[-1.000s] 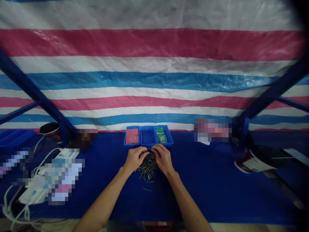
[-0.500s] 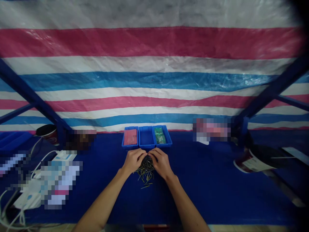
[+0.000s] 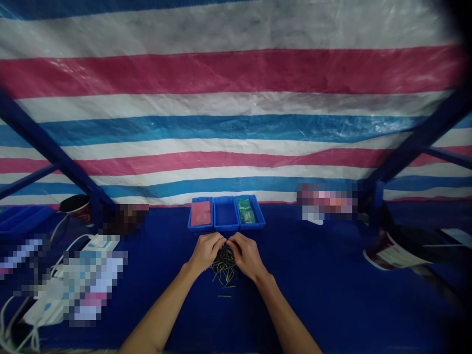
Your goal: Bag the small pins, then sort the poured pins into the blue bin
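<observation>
A heap of thin, brass-and-dark metal pins, perhaps screws or nails (image 3: 223, 268), lies on the blue table (image 3: 313, 295) between my hands. My left hand (image 3: 207, 250) arches over the heap's left side, thumb and fingers pinched together. Opposite it, my right hand (image 3: 246, 253) is curled the same way, and the fingertips of both almost meet above the far end of the heap. Whatever is between the fingertips is too small to make out. One loose pin (image 3: 224, 296) lies nearer to me.
Just beyond my hands stand three joined blue bins: the left bin (image 3: 201, 228) holds pink packets, the right bin (image 3: 252, 226) green ones. A white power strip (image 3: 47, 300) with cables lies at left. A dark red tub (image 3: 379, 251) is at right, and striped sheeting (image 3: 236, 162) hangs behind.
My fingertips have drawn closer together above the heap and sit slightly lower in the picture. The camera view has shifted a little. The bins stay where they were.
</observation>
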Demonstrator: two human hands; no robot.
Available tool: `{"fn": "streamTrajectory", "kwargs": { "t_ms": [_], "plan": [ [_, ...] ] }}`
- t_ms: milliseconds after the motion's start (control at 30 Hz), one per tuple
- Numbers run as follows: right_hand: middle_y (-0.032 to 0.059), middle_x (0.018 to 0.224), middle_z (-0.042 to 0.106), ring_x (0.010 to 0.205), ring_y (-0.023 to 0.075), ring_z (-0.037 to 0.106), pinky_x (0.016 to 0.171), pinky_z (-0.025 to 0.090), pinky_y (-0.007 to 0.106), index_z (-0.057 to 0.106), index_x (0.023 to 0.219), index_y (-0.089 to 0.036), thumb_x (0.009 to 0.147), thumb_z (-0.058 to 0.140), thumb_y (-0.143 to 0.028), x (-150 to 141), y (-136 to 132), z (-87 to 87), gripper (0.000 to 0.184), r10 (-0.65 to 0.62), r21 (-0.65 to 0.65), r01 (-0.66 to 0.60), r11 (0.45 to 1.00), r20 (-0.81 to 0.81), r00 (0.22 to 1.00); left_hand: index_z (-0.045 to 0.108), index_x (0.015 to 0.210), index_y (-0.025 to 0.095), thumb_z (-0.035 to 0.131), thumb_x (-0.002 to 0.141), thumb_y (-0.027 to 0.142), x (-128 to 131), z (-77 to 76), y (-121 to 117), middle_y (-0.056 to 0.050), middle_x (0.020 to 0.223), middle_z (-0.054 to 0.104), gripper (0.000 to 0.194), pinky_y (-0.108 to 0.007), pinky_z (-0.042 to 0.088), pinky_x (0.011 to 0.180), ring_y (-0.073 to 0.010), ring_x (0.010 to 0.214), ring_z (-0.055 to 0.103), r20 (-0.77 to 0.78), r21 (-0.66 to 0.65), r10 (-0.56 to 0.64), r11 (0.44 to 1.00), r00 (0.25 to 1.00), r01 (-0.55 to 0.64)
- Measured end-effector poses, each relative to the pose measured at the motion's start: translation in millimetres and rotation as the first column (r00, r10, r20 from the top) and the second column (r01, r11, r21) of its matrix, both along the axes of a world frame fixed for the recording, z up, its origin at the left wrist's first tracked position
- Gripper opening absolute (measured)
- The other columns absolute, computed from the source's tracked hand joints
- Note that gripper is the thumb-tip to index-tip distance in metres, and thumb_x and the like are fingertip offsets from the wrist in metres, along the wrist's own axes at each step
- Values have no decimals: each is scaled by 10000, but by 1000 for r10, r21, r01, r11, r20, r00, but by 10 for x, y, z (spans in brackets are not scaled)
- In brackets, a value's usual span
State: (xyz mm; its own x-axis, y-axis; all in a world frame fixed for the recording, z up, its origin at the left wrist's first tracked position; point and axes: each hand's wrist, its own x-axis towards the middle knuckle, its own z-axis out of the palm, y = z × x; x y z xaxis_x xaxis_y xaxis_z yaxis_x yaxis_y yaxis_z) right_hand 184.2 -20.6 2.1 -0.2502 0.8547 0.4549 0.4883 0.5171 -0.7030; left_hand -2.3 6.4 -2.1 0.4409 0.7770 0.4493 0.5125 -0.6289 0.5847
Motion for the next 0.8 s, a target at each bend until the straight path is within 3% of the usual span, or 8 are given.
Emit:
{"fn": "streamTrajectory", "kwargs": {
  "t_ms": [100, 333, 467, 667, 800],
  "plan": [
    [27, 780, 622, 686, 166, 588, 665, 437, 260, 617, 856, -210, 1023, 452, -285, -3, 3, -19, 246, -15, -20, 15, 1000, 6, 1000, 642, 852, 180, 424, 1018, 269, 12, 19, -4, -23, 736, 652, 289, -251, 455, 681, -137, 671, 610, 57, -25, -14, 1000, 998, 15],
    [25, 754, 648, 653, 162, 575, 632, 449, 266, 685, 875, -203, 1003, 507, -356, -25, 17, 31, 267, -91, -46, 84, 995, -187, 978, 723, 961, 176, 544, 974, 289, 53, 34, -15, -78, 871, 708, 212, -267, 524, 683, -156, 738, 650, 214, 26, -34, 999, 976, 29],
    [30, 757, 666, 634, 157, 574, 613, 451, 266, 707, 867, -203, 992, 533, -383, -39, 8, 44, 279, -86, -39, 80, 996, -192, 978, 735, 945, 183, 595, 935, 245, 30, 80, -28, -85, 903, 703, 154, -255, 520, 626, -150, 729, 643, 189, 97, -24, 995, 982, 6],
    [15, 715, 655, 606, 150, 568, 596, 449, 255, 706, 811, -204, 942, 627, -420, -68, 4, 2, 265, -70, -41, 63, 997, -224, 972, 699, 957, 185, 600, 876, 137, 23, 138, -35, -81, 889, 695, 137, -331, 544, 781, -187, 841, 644, 144, 126, -61, 991, 988, 43],
    [17, 792, 683, 637, 152, 592, 625, 470, 250, 708, 993, -208, 918, 666, -420, -45, 12, -13, 228, -52, -71, 36, 997, -233, 971, 696, 971, 185, 621, 869, 137, 29, 109, -21, -82, 905, 708, 136, -331, 545, 786, -189, 855, 646, 171, 112, -52, 993, 984, 33]
  ]
}}
